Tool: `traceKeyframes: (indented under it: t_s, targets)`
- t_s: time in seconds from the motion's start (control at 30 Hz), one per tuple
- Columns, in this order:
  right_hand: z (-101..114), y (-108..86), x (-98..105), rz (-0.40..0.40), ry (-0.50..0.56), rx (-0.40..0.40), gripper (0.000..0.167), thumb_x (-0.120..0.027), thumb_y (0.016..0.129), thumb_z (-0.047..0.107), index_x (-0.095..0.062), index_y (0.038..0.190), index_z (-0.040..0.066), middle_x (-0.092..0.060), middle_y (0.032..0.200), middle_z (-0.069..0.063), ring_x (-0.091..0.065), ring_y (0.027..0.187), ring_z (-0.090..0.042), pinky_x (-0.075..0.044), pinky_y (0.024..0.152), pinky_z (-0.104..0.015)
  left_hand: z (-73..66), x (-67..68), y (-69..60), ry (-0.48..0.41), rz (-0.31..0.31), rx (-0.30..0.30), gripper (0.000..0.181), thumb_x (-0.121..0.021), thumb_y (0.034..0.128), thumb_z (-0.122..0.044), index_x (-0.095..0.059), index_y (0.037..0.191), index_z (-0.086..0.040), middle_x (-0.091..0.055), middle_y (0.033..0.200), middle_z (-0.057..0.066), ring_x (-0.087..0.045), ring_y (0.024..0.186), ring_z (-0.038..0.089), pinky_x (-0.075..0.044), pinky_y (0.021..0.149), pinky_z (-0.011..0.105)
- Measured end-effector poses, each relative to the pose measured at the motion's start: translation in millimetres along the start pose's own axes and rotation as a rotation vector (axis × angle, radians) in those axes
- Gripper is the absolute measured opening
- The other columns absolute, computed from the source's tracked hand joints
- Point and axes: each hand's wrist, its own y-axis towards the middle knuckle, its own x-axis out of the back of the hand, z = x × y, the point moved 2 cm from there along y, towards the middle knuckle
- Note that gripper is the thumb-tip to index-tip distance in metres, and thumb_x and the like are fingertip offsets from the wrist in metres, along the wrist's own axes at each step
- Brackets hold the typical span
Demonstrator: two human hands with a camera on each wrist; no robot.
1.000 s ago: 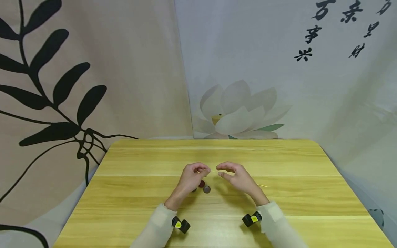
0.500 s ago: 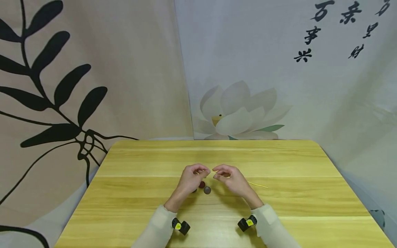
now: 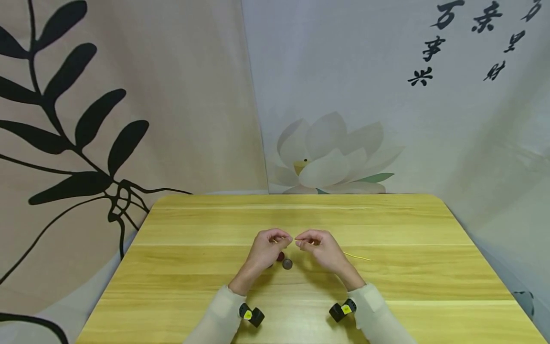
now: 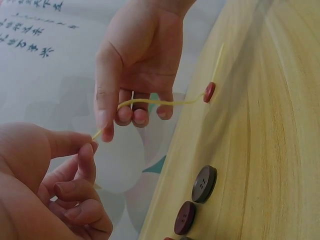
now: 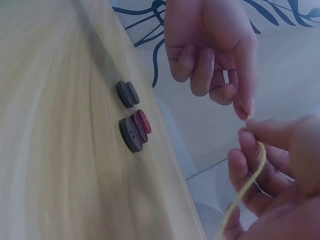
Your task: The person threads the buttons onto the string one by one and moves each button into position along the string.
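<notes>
My left hand [image 3: 267,248] and right hand [image 3: 321,249] hover above the table with their fingertips almost meeting. Between left thumb and forefinger I pinch one end of a yellow cord [image 4: 160,102]. The right thumb and forefinger pinch the same cord a short way along. From there it hangs down past the right fingers to a small red button [image 4: 209,92] near the tabletop; cord shows on both sides of that button. Below the left hand lie a grey-brown button [image 3: 287,263] and a dark red button [image 4: 185,218], with others partly hidden.
In the right wrist view, several buttons sit close together, among them a bright red button [image 5: 143,121] and a dark button [image 5: 127,94]. The wooden table [image 3: 193,286] ends at a printed cloth backdrop [image 3: 206,95].
The right hand has come leftward to the left hand, and its spread thumb and forefinger have closed on the cord. More of the cord's tail shows at right. The left hand has barely moved.
</notes>
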Motion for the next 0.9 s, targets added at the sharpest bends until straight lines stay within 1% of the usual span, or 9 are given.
traceKeyframes:
  t_s: [0.17, 0.27, 0.33, 0.47, 0.57, 0.63, 0.7, 0.77, 0.9]
  targets:
    - [-1.6, 1.7, -0.1, -0.012, 0.005, -0.005, 0.019, -0.068, 0.095, 0.020, -0.075, 0.103, 0.005, -0.072, 0.097, -0.016, -0.058, 0.076, -0.019, -0.045, 0.062, -0.025, 0.8, -0.2, -0.3, -0.005, 0.001, -0.002, 0.016, -0.067, 0.0947, -0.024, -0.074, 0.096, -0.010, -0.062, 0.083, 0.002, -0.046, 0.053, 0.010, -0.036, 0.045, 0.023]
    - [-1.7, 1.8, 0.2, -0.017, 0.013, -0.015, 0.019, -0.068, 0.095, 0.021, -0.075, 0.103, 0.005, -0.071, 0.097, -0.017, -0.056, 0.076, -0.017, -0.045, 0.062, -0.025, 1.1, -0.4, -0.9, -0.011, 0.003, 0.006, 0.017, -0.067, 0.0947, -0.024, -0.074, 0.097, -0.008, -0.062, 0.083, 0.003, -0.047, 0.052, 0.011, -0.036, 0.044, 0.023]
    - [-1.6, 1.7, 0.5, -0.019, 0.018, -0.017, 0.018, -0.067, 0.095, 0.020, -0.075, 0.102, 0.005, -0.070, 0.097, -0.018, -0.057, 0.077, -0.017, -0.046, 0.063, -0.026, 1.3, -0.5, -1.2, -0.015, 0.005, 0.016, 0.016, -0.067, 0.0947, -0.025, -0.074, 0.097, -0.010, -0.062, 0.082, 0.002, -0.050, 0.052, 0.015, -0.036, 0.043, 0.022]
    - [-2.7, 2.1, 1.5, -0.030, 0.034, -0.017, 0.015, -0.064, 0.095, 0.014, -0.074, 0.101, 0.004, -0.070, 0.095, -0.019, -0.061, 0.080, -0.017, -0.049, 0.067, -0.028, 2.2, -0.1, -0.8, -0.011, 0.010, 0.029, 0.014, -0.067, 0.0946, -0.025, -0.074, 0.095, -0.012, -0.062, 0.082, 0.002, -0.061, 0.059, 0.030, -0.037, 0.044, 0.023]
    - [-4.4, 3.6, 3.1, -0.041, 0.063, -0.019, 0.014, -0.062, 0.095, 0.009, -0.073, 0.101, 0.001, -0.070, 0.096, -0.020, -0.064, 0.082, -0.017, -0.052, 0.074, -0.034, 3.3, 1.9, 0.7, 0.025, 0.001, 0.003, 0.016, -0.067, 0.0945, -0.024, -0.074, 0.096, -0.010, -0.063, 0.082, 0.001, -0.061, 0.068, 0.028, -0.042, 0.053, 0.024]
    - [-5.7, 5.0, 4.2, -0.048, 0.086, -0.022, 0.015, -0.061, 0.094, 0.007, -0.072, 0.102, -0.002, -0.069, 0.096, -0.021, -0.065, 0.083, -0.018, -0.053, 0.077, -0.039, 4.4, 4.0, 1.8, 0.050, -0.007, -0.011, 0.016, -0.068, 0.0943, -0.025, -0.075, 0.096, -0.010, -0.064, 0.083, 0.000, -0.059, 0.071, 0.021, -0.044, 0.060, 0.027]
    - [-7.3, 6.9, 5.1, -0.047, 0.100, -0.030, 0.016, -0.060, 0.096, 0.007, -0.071, 0.103, -0.003, -0.069, 0.097, -0.022, -0.065, 0.084, -0.020, -0.052, 0.077, -0.041, 5.5, 7.0, 2.4, 0.063, -0.016, -0.015, 0.016, -0.068, 0.0941, -0.024, -0.075, 0.096, -0.010, -0.065, 0.084, 0.000, -0.055, 0.073, 0.015, -0.044, 0.067, 0.029]
    - [-9.3, 9.0, 5.7, -0.045, 0.105, -0.041, 0.017, -0.059, 0.097, 0.007, -0.070, 0.104, -0.004, -0.069, 0.095, -0.023, -0.065, 0.085, -0.024, -0.052, 0.073, -0.041, 6.8, 10.2, 2.7, 0.062, -0.016, -0.005, 0.015, -0.068, 0.0941, -0.023, -0.075, 0.097, -0.011, -0.065, 0.085, 0.001, -0.057, 0.074, 0.017, -0.045, 0.067, 0.030]
    - [-8.6, 11.3, 6.9, -0.032, 0.113, -0.076, 0.018, -0.057, 0.098, 0.005, -0.069, 0.105, -0.005, -0.067, 0.096, -0.026, -0.065, 0.088, -0.032, -0.052, 0.069, -0.037, 9.6, 17.2, 2.3, 0.049, -0.014, 0.036, 0.014, -0.067, 0.0945, -0.022, -0.074, 0.099, -0.010, -0.065, 0.086, 0.004, -0.063, 0.079, 0.029, -0.046, 0.064, 0.029]
